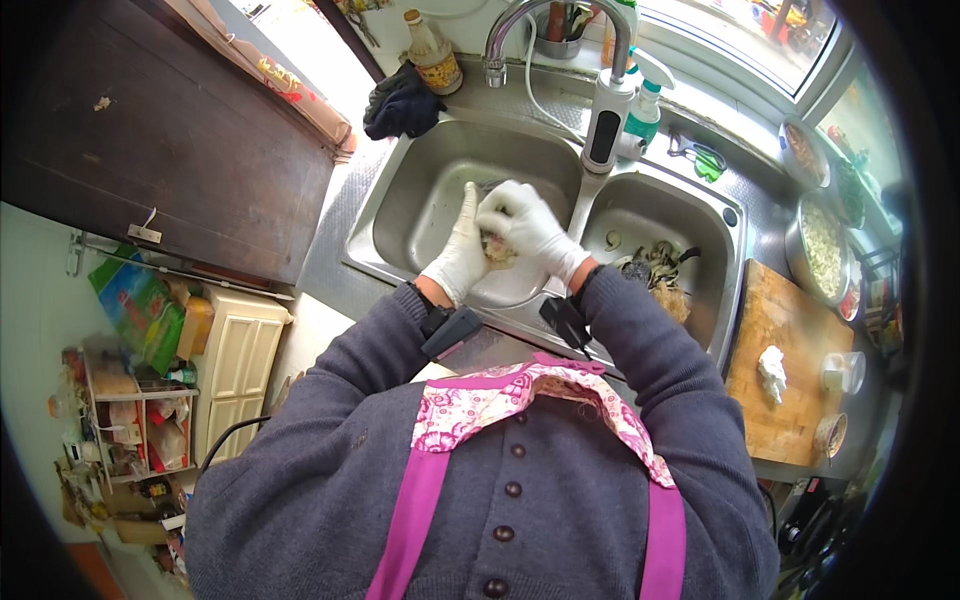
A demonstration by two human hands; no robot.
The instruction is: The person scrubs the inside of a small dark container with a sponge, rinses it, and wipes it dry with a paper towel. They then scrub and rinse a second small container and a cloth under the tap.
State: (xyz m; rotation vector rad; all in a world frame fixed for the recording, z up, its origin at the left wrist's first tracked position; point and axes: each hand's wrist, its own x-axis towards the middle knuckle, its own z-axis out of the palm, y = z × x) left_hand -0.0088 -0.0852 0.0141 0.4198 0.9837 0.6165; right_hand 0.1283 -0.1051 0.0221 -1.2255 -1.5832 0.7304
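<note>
Both hands wear white gloves and meet over the left basin [420,191] of a stainless steel double sink. A pale, pinkish, wet-looking food piece [499,251] shows between them; its exact kind is unclear. My left hand [461,251] holds it from the left, thumb pointing up. Curled fingers of my right hand [529,225] press close to the left palm, and what they pinch is hidden. Something dark and thin [491,184] shows just beyond the fingers, too blurred to name. The right basin [701,214] contains pale and dark vegetable scraps [660,262] and a tan clump [670,300].
A tap [606,127] rises behind the basins. Dark cloth [405,105] and a bottle [435,60] stand back left. A green pump bottle [643,112] and scissors [686,150] are back right. Rightward lie a wooden cutting board [795,337] and a bowl of chopped white food [819,244].
</note>
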